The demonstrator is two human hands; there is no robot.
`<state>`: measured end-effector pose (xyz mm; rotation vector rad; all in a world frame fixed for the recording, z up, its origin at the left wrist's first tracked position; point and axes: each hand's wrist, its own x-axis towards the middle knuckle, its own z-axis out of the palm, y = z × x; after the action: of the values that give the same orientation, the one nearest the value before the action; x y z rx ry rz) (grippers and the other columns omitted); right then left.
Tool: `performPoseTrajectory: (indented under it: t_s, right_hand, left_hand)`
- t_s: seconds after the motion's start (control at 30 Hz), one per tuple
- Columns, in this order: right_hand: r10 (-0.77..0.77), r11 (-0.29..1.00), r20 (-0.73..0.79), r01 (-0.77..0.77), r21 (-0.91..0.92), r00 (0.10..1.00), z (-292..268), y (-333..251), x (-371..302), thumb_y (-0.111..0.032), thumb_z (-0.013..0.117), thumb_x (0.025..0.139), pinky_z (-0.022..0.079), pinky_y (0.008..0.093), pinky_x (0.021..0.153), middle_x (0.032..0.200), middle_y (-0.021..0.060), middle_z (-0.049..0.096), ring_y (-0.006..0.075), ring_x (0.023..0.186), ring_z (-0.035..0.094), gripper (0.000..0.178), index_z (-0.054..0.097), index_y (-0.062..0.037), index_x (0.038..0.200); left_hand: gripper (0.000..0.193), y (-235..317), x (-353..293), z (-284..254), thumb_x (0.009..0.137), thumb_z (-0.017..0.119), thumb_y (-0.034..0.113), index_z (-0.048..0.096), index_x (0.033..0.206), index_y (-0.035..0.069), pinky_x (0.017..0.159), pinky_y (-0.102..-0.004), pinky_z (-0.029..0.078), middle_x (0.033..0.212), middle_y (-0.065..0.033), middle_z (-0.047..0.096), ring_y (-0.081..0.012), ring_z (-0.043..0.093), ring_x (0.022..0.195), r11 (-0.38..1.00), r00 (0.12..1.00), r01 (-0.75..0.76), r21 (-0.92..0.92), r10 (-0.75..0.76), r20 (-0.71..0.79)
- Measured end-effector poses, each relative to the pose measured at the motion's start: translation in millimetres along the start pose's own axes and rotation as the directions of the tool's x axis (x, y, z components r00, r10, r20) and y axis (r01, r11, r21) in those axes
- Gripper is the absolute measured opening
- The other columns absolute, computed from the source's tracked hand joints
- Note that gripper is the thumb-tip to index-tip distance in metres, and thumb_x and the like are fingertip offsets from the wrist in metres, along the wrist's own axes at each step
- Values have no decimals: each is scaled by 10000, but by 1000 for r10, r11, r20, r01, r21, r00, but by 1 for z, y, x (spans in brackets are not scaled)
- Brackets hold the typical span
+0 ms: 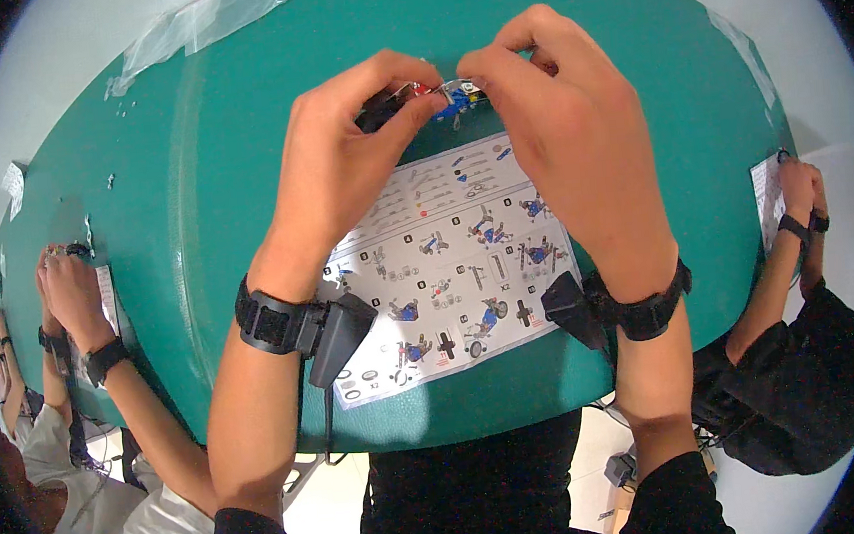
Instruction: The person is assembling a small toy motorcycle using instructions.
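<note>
Over the far side of the instruction sheet, both my hands hold a small toy construction model (454,104) with blue, red, yellow and metal parts. My left hand (346,133) pinches its left end between thumb and index finger. Something black, perhaps a wheel, shows inside that hand's curled fingers. From the right, my right hand (565,106) is closed with thumb and index finger at the model's other end. The fingers cover much of the model. Below lies the printed instruction sheet (448,275), with step drawings of a blue wheeled vehicle; my wrists overlap its sides.
The green table (237,141) curves around, with clear tape (198,29) along its far edge. Small metal parts (110,180) lie to the left. One person's hands (73,295) work at the left, another person's hands (799,187) at the right, each beside a paper sheet.
</note>
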<state>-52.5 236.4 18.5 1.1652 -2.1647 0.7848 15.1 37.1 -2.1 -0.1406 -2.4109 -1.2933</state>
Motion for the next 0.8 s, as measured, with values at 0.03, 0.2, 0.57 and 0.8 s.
performPoseTrajectory:
  t_s: [0.03,0.2,0.57,0.8]
  right_hand:
    - [-20,999,6,21,-41,1000,-3,-1,1,33,762,858,522,383,688,994,63,637,246,789,615,221,761,-72,1053]
    - [-58,995,-21,56,-89,998,-6,-3,3,32,760,854,518,383,686,971,70,641,252,768,616,216,768,-66,1046]
    - [155,980,48,-159,120,987,-5,0,2,-58,710,952,576,442,756,951,136,683,356,851,712,88,775,-71,1010]
    - [269,924,82,-281,261,960,-4,0,2,-105,708,995,561,441,734,946,156,702,361,829,713,107,801,-59,1020]
  left_hand:
    - [141,0,0,1,970,808,28,769,1105,24,798,-256,547,1007,-26,771,-86,668,884,1000,1000,-4,5,4,1]
    - [145,4,1,1,968,815,32,770,1105,27,777,-255,543,993,-16,767,-83,664,867,1000,1000,0,29,0,-5]
    - [179,-6,1,6,953,851,111,773,1108,67,690,-265,492,826,7,677,-82,578,752,992,998,5,-126,-12,-58]
    - [167,-6,1,7,965,829,87,772,1119,59,686,-257,476,837,11,678,-70,571,764,979,997,54,-198,-64,-43]
